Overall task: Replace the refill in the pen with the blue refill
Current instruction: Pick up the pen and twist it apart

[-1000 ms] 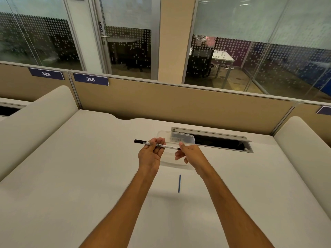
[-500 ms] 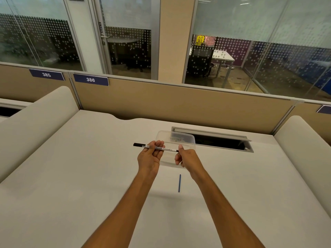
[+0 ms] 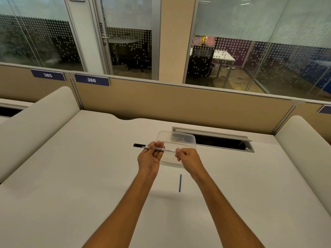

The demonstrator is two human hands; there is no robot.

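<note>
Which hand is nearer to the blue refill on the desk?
Right. The right hand is just above the blue refill, slightly to its right; the left hand is farther, up and left. Both hold the pen.

Both forearms are extending forward from the lower edge of the view and converging toward the centre. The left hand point(image 3: 150, 157) is facing palm-up, fingers curling loosely around the pen point(image 3: 154, 148) near its capped end. The right hand point(image 3: 188, 158) is turning knuckles-up, its fingertips point(image 3: 177, 151) pinching the pen's opposite end. Both wrists are staying raised above the surface.
</note>
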